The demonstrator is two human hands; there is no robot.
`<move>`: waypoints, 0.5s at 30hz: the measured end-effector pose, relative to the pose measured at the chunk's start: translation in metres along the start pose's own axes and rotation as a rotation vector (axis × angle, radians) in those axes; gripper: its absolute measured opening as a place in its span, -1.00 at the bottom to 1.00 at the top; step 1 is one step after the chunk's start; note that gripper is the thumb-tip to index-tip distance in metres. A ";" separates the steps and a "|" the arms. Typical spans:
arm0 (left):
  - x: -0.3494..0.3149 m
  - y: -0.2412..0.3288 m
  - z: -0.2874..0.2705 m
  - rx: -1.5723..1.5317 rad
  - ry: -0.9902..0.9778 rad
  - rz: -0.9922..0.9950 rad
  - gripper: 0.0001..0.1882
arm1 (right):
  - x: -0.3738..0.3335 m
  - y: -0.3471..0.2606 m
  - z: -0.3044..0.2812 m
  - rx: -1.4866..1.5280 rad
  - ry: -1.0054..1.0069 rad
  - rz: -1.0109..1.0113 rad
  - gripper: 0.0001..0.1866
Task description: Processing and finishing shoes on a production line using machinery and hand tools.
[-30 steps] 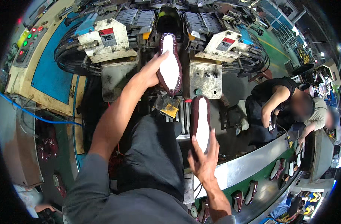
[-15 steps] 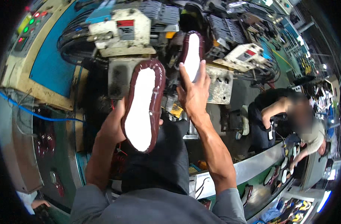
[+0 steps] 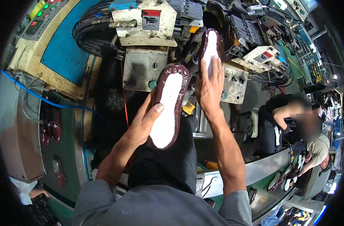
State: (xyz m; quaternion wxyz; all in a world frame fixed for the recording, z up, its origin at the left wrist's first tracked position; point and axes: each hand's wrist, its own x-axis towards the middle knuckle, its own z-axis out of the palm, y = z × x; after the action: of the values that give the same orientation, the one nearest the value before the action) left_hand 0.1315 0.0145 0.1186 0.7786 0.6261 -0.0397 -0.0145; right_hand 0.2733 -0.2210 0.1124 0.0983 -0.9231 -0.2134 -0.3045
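My left hand (image 3: 143, 122) grips a glossy burgundy shoe upper (image 3: 182, 81), its white underside up and the thumb pressed on that white face. The upper is tilted, with its gathered, wrinkled edge folded over the rim. Farther off and to the right, a second burgundy shoe upper (image 3: 212, 42) lies in the middle of the machine, also white side up. My right hand (image 3: 210, 84) rests on it with fingers stretched flat along the white underside. Whatever supports this second upper from below is hidden.
White machine heads (image 3: 145, 22) flank the second upper, with metal plates beneath. A control panel (image 3: 40, 22) stands at far left, and a blue hose (image 3: 47, 101) crosses below it. Burgundy shoes lie at left. A co-worker (image 3: 281, 116) bends near a conveyor (image 3: 262, 165) carrying shoes at right.
My left hand's thumb has come onto the white underside of its upper. My right hand's fingers, earlier spread at the second upper's edges, now lie flat on it. The view has shifted left.
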 end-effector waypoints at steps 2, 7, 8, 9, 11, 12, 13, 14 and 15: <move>0.003 0.006 0.001 -0.471 -0.130 -0.280 -0.27 | 0.023 0.012 0.006 -0.013 0.020 0.002 -0.26; 0.022 0.002 0.013 -0.694 -0.237 -0.357 -0.19 | 0.081 0.041 0.040 -0.075 0.079 -0.051 -0.29; 0.024 -0.002 0.016 -0.720 -0.214 -0.368 -0.15 | 0.091 0.051 0.047 -0.073 0.089 -0.057 -0.32; 0.026 -0.006 0.016 -0.722 -0.213 -0.379 -0.15 | 0.102 0.060 0.053 -0.120 0.100 -0.069 -0.34; 0.034 -0.009 0.014 -0.783 -0.303 -0.457 -0.11 | 0.124 0.074 0.064 -0.093 0.159 -0.099 -0.36; 0.037 -0.012 0.014 -0.782 -0.302 -0.465 -0.11 | 0.126 0.077 0.064 -0.092 0.154 -0.093 -0.36; 0.040 -0.017 0.012 -0.789 -0.325 -0.477 -0.07 | 0.130 0.072 0.062 -0.107 0.152 -0.091 -0.42; 0.041 -0.022 0.011 -0.798 -0.344 -0.492 -0.03 | 0.131 0.068 0.060 -0.119 0.147 -0.089 -0.47; 0.042 -0.022 0.011 -0.798 -0.335 -0.497 -0.03 | 0.132 0.064 0.057 -0.111 0.141 -0.088 -0.47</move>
State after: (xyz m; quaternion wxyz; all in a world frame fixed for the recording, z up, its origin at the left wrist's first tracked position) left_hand 0.1732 -0.0041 0.1010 0.9135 0.2587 -0.0054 -0.3139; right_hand 0.4276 -0.2156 0.1435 0.0482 -0.8932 -0.2291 -0.3839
